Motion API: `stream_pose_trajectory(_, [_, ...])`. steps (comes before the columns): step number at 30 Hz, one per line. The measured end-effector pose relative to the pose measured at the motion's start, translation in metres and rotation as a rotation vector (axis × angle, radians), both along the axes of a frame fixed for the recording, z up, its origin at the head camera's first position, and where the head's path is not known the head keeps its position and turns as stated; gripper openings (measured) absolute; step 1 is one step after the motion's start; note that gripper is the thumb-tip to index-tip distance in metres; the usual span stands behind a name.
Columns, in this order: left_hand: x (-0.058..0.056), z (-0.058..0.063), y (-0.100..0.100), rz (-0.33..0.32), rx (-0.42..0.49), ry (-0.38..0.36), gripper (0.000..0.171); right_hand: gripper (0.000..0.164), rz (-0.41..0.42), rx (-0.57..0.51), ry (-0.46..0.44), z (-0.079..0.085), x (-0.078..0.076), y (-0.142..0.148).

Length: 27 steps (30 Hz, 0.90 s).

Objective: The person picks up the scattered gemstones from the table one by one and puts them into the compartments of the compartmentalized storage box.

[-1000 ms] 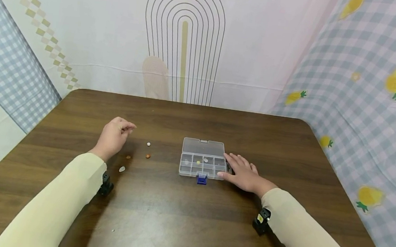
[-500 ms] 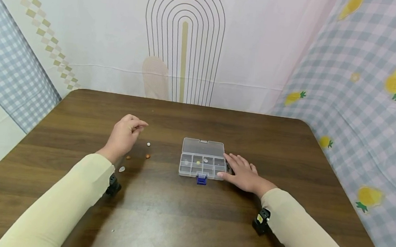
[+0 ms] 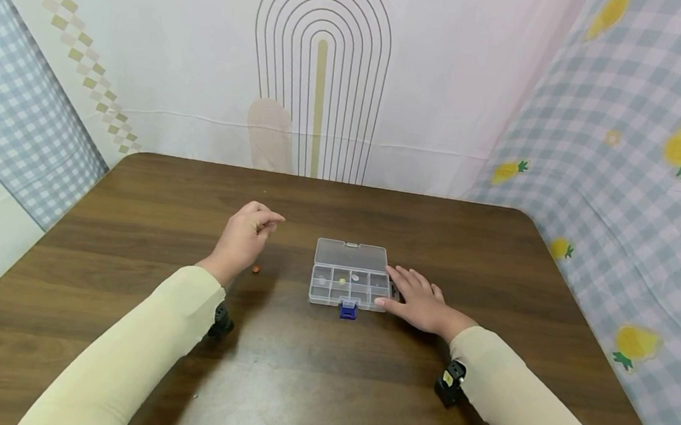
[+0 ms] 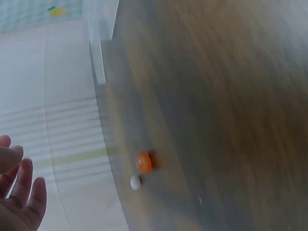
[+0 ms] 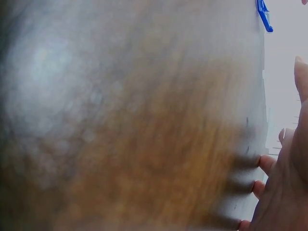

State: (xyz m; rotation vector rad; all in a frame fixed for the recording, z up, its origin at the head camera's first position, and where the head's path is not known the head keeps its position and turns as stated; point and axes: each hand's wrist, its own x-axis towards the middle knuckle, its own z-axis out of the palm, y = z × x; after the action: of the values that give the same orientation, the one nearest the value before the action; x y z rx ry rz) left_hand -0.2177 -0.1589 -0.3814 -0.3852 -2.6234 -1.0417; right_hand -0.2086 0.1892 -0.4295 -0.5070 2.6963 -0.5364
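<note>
My left hand (image 3: 244, 237) is raised over the table left of the box, thumb and index fingertips brought together; cannot tell if something small sits between them. Behind its wrist lies an orange bead (image 3: 256, 269). A white bead (image 4: 135, 182) beside it shows in the left wrist view and is covered by the hand in the head view. The clear compartment box (image 3: 319, 300) stands with its lid (image 3: 351, 254) open toward the back. Inside are a yellow bead (image 3: 342, 281) and a whitish flat piece (image 3: 355, 278). My right hand (image 3: 421, 303), fingers spread, rests against the box's right side.
The box's blue latch (image 3: 347, 311) hangs at its front. A tiny pale speck (image 3: 195, 396) lies near the front of the brown table (image 3: 322, 390). Printed cloth (image 3: 443, 64) hangs behind the table and along its sides.
My left hand has moved right toward the box, its fingertips still together. It now covers the white bead, and the left arm hides the small brown and whitish pieces. The right hand stays.
</note>
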Motion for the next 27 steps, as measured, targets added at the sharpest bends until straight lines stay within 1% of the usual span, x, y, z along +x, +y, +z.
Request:
stream_pose_trajectory(4, [-0.001,-0.001,0.013,-0.027,-0.007,0.042,0.021,0.090,-0.001,-0.003,-0.001,0.000,0.000,0.001])
stream_pose_trajectory(8, [-0.002,-0.003,0.023,-0.049,-0.014,0.064,0.020,0.089,-0.001,-0.001,0.000,-0.001,0.000,0.001])
stream_pose_trajectory(19, [-0.004,-0.007,0.051,-0.060,-0.027,0.126,0.022,0.091,-0.007,0.003,-0.008,-0.002,-0.002,0.000])
stream_pose_trajectory(27, [-0.003,-0.010,0.072,-0.088,-0.034,0.088,0.023,0.090,-0.002,0.004,0.004,-0.004,-0.003,0.002])
